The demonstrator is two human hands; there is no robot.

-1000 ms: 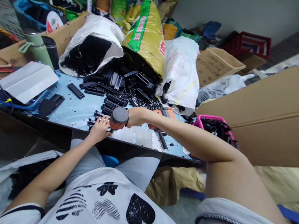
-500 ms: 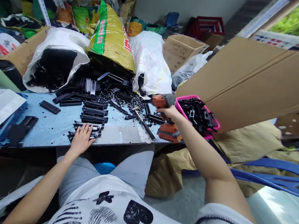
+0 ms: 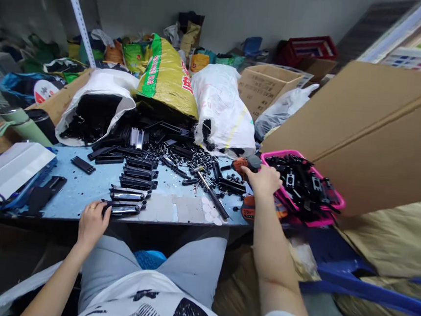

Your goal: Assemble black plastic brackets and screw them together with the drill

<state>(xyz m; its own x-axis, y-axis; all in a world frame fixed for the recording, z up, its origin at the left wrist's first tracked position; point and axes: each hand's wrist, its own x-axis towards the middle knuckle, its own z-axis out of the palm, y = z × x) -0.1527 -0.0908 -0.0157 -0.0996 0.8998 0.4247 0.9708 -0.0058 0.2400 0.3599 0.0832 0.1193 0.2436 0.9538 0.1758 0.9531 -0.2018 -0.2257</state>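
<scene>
My left hand [image 3: 93, 221] is at the front edge of the table, its fingers curled at the left end of the nearest black plastic part [image 3: 127, 210]. Beyond it, several similar long black parts [image 3: 139, 174] lie stacked in a row running away from me. My right hand [image 3: 265, 180] is closed around the orange and black cordless drill [image 3: 245, 165], which stands on its battery at the table's right front; the palm hides most of its handle. A hammer [image 3: 210, 195] lies left of the drill, beside a scatter of small screws [image 3: 192, 156].
A pink basket [image 3: 339, 203] full of black parts stands right of the drill, before a large cardboard sheet [image 3: 368, 127]. White sack [image 3: 110, 78], yellow sack [image 3: 169, 78] and another white sack [image 3: 223, 100] line the back. A green bottle [image 3: 27, 125] is at left.
My left hand has slid from on top of the nearest parts to their left end. My right hand has shifted on the drill, which is now upright by the basket. The view has turned slightly.
</scene>
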